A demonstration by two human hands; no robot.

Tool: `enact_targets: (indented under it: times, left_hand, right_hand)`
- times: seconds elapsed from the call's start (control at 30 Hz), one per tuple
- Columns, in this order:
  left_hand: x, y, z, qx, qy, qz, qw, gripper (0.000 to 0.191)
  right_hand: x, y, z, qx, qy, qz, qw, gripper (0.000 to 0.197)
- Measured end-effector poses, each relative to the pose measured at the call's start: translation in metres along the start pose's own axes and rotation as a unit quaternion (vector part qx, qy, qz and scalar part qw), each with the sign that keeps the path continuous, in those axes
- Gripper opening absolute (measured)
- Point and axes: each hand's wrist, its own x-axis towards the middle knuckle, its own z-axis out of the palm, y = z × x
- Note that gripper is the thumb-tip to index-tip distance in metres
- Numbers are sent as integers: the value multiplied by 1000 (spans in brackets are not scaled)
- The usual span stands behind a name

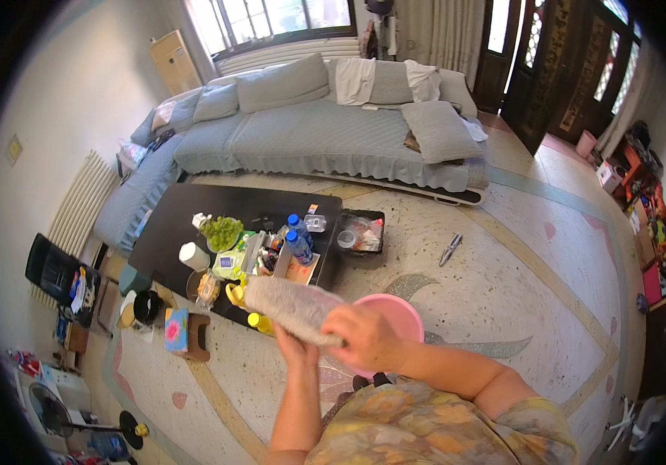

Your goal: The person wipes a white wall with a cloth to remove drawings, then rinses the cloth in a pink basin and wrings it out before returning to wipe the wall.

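Both of my hands are on a grey fuzzy oblong item (295, 305), held tilted in front of my torso; I cannot tell exactly what it is. My left hand (298, 347) supports it from below. At its right end, the fingers of my right hand (362, 336) close on the edge. A pink plastic basin (399, 317) stands on the floor below, partly hidden by my right hand and forearm. Behind the fuzzy item's left end, a yellow bottle cap (257, 321) and a yellow object (235, 295) show at the coffee table's near edge.
The dark coffee table (240, 200) carries a bowl of green grapes (221, 233), blue-capped bottles (299, 249) and a paper roll (193, 256). Beside it stand a black bin (362, 232) and a small stool (196, 338). A slim silver object (451, 250) lies on the floor; a sofa (309, 136) is beyond.
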Motion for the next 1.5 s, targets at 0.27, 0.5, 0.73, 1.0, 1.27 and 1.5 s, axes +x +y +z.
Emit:
enact_targets:
  times: [0.27,0.5,0.73,1.0,1.27,1.5]
  left_hand:
    - [-16,-43,-73,57,-114,-326,937,34]
    - [-10,-61,-77,-104,-86,-372,918,37]
    - [-31,-43,-51,-9,-60,-353,934,36]
    - [-34,2,-60,34,-14,-322,946,35]
    - [-19,6,-70,277,-209,-307,886,30]
    - [-75,-23,-84,504,-479,-222,683,49]
  right_hand:
    - [-27,15,38,380,-237,253,858,16]
    - [-38,43,51,667,-50,456,587,22]
    - [-52,28,73,465,-66,456,756,22]
    - [-86,8,90,266,-42,386,882,27]
    - [-129,11,114,443,42,673,592,59]
    - [-179,26,107,912,184,201,307,52]
